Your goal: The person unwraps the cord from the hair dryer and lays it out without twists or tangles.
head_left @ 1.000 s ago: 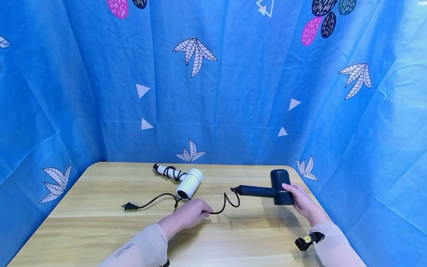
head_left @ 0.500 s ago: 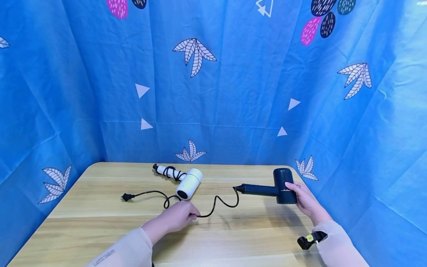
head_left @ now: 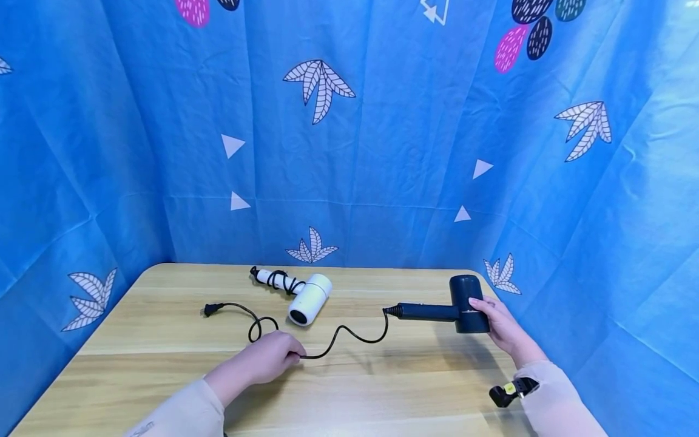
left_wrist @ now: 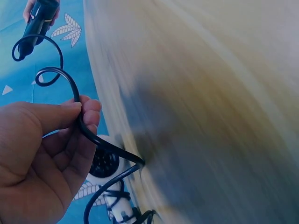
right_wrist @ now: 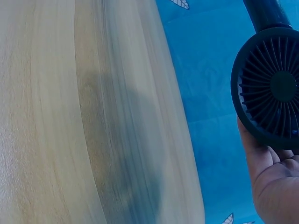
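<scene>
My right hand (head_left: 505, 328) grips the barrel of a dark hair dryer (head_left: 471, 303) above the table's right side, its handle pointing left. In the right wrist view the dryer's round finned grille (right_wrist: 282, 86) faces the camera. A black power cord (head_left: 349, 331) runs from the handle's end to my left hand (head_left: 270, 358), which pinches it between thumb and fingers. Beyond that hand the cord loops on to a two-pin plug (head_left: 212, 309) at the left. The pinched cord (left_wrist: 80, 116) shows clearly in the left wrist view.
A white hair dryer (head_left: 310, 300) lies on the wooden table (head_left: 349, 406) toward the back, its own black cord wound round the handle. Blue patterned curtains (head_left: 355, 152) enclose the table at the back and sides. A black device with a yellow label (head_left: 510, 390) is on the right wrist.
My left hand has slid left and slightly nearer along the cord, and the stretch toward the dark dryer has grown longer. The right hand has shifted slightly right with the dryer.
</scene>
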A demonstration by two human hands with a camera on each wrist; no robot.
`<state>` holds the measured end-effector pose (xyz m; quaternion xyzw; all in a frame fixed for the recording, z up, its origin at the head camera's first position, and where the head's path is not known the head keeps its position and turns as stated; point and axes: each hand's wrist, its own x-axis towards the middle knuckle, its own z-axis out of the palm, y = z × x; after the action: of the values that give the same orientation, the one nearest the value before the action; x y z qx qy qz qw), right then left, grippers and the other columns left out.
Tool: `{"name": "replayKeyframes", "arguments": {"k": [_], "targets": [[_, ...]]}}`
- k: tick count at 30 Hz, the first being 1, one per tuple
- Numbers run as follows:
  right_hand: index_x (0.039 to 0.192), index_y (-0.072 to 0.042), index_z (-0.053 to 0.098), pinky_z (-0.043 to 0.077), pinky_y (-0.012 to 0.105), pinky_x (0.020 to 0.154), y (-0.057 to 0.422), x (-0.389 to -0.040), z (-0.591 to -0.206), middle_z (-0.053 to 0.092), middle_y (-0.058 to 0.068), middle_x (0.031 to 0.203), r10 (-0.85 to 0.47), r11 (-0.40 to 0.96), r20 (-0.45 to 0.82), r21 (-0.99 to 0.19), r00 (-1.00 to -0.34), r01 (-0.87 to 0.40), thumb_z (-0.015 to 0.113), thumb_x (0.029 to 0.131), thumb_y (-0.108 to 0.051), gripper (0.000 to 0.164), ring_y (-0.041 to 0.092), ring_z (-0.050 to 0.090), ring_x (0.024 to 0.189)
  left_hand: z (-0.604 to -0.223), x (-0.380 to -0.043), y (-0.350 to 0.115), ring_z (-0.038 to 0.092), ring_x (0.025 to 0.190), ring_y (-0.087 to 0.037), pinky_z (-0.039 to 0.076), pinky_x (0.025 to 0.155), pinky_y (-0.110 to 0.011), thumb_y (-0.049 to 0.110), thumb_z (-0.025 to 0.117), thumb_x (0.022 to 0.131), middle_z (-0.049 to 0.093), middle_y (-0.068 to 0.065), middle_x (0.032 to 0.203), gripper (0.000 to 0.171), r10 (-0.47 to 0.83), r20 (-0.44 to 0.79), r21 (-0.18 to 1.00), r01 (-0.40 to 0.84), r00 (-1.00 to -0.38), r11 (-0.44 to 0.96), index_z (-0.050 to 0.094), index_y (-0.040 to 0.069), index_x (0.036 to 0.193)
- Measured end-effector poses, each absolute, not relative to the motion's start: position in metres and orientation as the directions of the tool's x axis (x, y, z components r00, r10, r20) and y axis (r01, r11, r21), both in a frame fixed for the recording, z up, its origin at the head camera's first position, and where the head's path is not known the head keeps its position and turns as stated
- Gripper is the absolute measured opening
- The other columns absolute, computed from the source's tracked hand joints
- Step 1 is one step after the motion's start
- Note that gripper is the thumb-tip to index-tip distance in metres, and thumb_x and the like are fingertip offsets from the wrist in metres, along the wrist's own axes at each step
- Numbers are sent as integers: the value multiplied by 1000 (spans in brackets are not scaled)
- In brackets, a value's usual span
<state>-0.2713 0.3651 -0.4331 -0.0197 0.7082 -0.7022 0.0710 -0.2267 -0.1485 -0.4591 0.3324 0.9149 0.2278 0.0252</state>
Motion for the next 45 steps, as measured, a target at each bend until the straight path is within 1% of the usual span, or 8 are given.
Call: {"name": "replayKeyframes", "arguments": {"k": [4,12,23,32,35,38,41,45], "targets": [[111,-20,62,58,26,77,367,-271,-432,73,-3,94,-129,26,-71,-997,-989,68,49,105,-21,14,11,70,87,-458,-226,-157,70,92,-19,58,83,-39,2,70,89,75,1,96,15,624,103,431,600,-775,674,78,11,97],[107,-24,63,59,26,76,372,-269,-430,73,-4,92,-139,67,-58,-997,-989,49,50,105,-21,14,11,70,85,-456,-220,-168,70,91,-17,58,83,-39,2,70,89,75,3,94,14,625,84,432,593,-776,679,78,12,95],[113,-13,59,59,27,75,383,-268,-435,72,-2,91,-74,118,-84,-990,-994,75,53,103,-23,15,12,70,83,-456,-217,-186,70,91,-19,59,81,-41,2,71,89,75,2,94,15,600,43,456,550,-799,699,78,12,96],[125,-2,54,59,27,76,388,-266,-436,72,-3,92,-77,146,-107,-985,-991,95,54,103,-26,32,12,70,85,-458,-217,-196,69,88,-14,59,79,-39,9,71,91,73,7,91,10,590,22,485,525,-807,700,77,17,95],[133,5,47,60,29,76,390,-265,-436,72,-2,93,-73,154,-126,-982,-989,113,54,103,-26,44,13,70,85,-458,-217,-200,66,84,-8,58,76,-34,11,72,91,71,11,88,7,600,26,503,529,-799,684,76,17,93],[136,8,43,60,29,76,392,-265,-435,72,-2,93,-74,164,-132,-979,-988,119,53,104,-26,48,13,70,85,-458,-217,-204,61,80,-1,55,72,-30,12,71,91,69,14,86,6,602,29,527,524,-798,670,76,16,91],[138,10,40,60,29,75,395,-265,-435,71,-1,93,-78,180,-138,-976,-987,122,53,104,-26,51,13,70,85,-459,-217,-207,57,77,1,53,68,-28,10,71,91,67,13,85,6,598,31,549,513,-801,660,75,15,91],[146,14,28,60,30,77,397,-265,-436,71,-1,95,-84,199,-163,-969,-983,143,52,104,-27,64,13,70,86,-460,-216,-210,54,75,1,51,65,-26,7,71,90,65,12,83,9,588,32,569,499,-808,654,74,16,90]]}}
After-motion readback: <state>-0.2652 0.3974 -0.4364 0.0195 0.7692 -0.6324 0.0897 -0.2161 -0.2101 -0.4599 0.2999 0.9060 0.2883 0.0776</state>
